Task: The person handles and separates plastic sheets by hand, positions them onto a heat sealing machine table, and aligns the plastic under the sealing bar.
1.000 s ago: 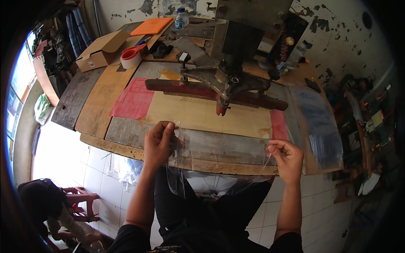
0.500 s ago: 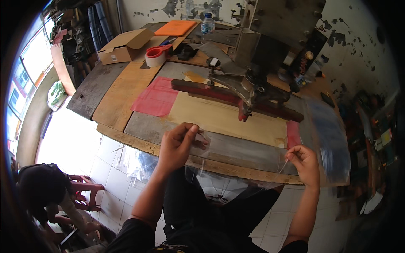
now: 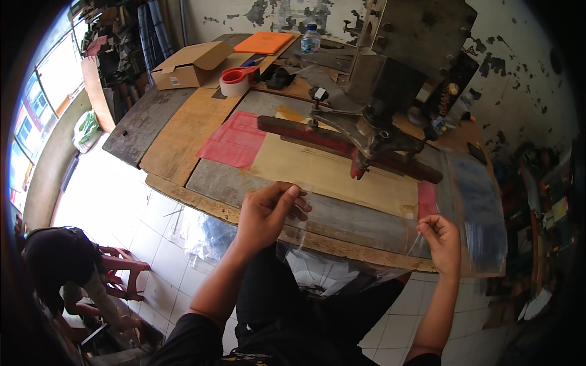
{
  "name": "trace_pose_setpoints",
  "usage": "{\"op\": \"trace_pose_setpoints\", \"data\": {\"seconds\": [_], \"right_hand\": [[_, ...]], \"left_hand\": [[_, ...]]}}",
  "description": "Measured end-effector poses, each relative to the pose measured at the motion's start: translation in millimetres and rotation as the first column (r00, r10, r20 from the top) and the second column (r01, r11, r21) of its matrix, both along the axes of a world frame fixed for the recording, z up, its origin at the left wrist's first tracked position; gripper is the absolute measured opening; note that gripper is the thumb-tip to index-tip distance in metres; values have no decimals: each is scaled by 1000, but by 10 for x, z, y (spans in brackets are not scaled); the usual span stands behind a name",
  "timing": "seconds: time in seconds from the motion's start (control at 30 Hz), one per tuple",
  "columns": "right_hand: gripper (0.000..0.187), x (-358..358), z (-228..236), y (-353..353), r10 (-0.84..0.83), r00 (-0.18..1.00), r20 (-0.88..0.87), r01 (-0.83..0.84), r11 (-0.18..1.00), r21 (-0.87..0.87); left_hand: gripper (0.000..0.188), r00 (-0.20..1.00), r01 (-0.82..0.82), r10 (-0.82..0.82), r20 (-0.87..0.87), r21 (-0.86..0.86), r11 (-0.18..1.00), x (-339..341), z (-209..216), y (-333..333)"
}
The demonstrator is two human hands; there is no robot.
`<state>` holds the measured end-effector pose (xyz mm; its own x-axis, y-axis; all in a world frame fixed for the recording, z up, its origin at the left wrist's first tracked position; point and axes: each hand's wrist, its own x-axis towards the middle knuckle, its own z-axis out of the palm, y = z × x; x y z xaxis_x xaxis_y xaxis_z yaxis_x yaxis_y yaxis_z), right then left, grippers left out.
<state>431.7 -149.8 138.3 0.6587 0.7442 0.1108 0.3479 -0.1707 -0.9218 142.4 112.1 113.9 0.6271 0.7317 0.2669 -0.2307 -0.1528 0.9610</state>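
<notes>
A clear plastic sheet (image 3: pixel 357 235) is stretched between my two hands over the table's front edge. My left hand (image 3: pixel 268 213) pinches its left end between thumb and finger, the other fingers curled loosely. At the right end, my right hand (image 3: pixel 441 241) pinches the sheet's corner close to a pink patch. Beyond the sheet lies a long cream pad (image 3: pixel 332 168) on a grey metal plate, with a pink-red sheet (image 3: pixel 234 140) at its left. Above the pad hangs the press's long bar (image 3: pixel 293 130), fixed under a metal head.
Thin clear plastic sheets (image 3: pixel 485 244) lie piled at the table's right end. A tape roll in a red dispenser (image 3: pixel 235 82), a cardboard box (image 3: pixel 190 64), an orange folder (image 3: pixel 264 43) and a water bottle (image 3: pixel 311 41) stand behind. A person (image 3: pixel 67 268) bends beside a red stool (image 3: pixel 125 268) at lower left.
The view has shifted slightly, moving the scene a little to the right. Both hands keep their pinch on the plastic sheet, with little other visible movement.
</notes>
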Motion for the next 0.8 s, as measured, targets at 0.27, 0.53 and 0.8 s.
{"op": "trace_pose_setpoints", "data": {"seconds": [0.27,0.53,0.8], "right_hand": [[11,-31,10,-25,-70,993,98,73,997,-22],[15,-24,-97,90,-53,995,89,59,996,-68],[12,-398,-585,-51,-125,991,-55,132,976,171]], "left_hand": [[32,996,-55,59,-64,68,996,39,6,-3],[30,966,-159,190,-177,179,971,105,-164,177],[21,902,-299,391,-181,389,871,-62,-346,-139]]}}
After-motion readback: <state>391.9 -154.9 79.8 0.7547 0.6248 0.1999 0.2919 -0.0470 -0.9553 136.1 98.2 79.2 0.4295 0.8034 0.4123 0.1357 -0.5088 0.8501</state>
